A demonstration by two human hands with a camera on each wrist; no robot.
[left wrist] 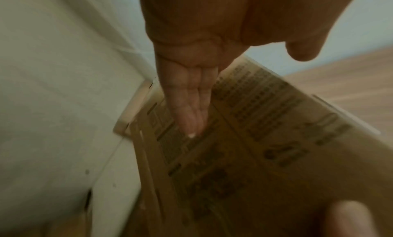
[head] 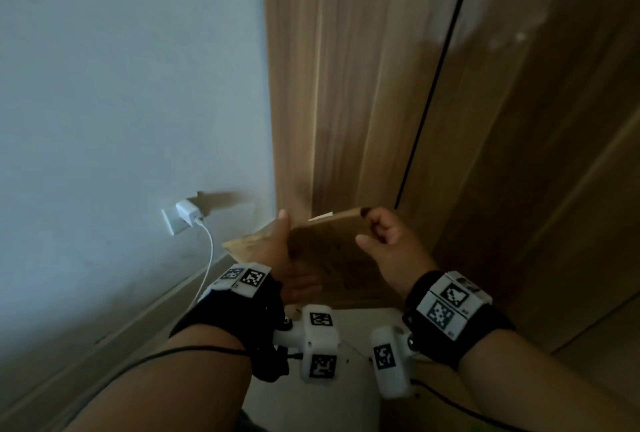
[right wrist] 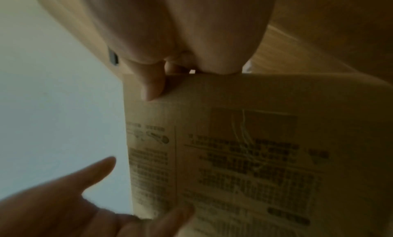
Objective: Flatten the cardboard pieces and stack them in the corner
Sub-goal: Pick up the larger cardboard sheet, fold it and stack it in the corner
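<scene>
I hold one brown cardboard piece (head: 329,244) with printed text up in front of the corner where the wall meets the wooden panels. My left hand (head: 277,248) lies against its left part. In the left wrist view its straight fingers (left wrist: 191,106) rest flat on the printed face of the cardboard (left wrist: 266,148), with the thumb standing off the edge. My right hand (head: 384,234) pinches the top right edge. The right wrist view shows its thumb (right wrist: 152,87) on the printed cardboard (right wrist: 244,156) and the other fingers curled behind. A flap sticks out to the left of my left hand.
A white charger (head: 187,213) sits in a wall socket on the grey wall, and its cable (head: 207,258) hangs toward the floor. Wooden panels (head: 346,85) with a dark vertical gap (head: 433,85) fill the right side. A skirting board (head: 138,321) runs along the wall's foot.
</scene>
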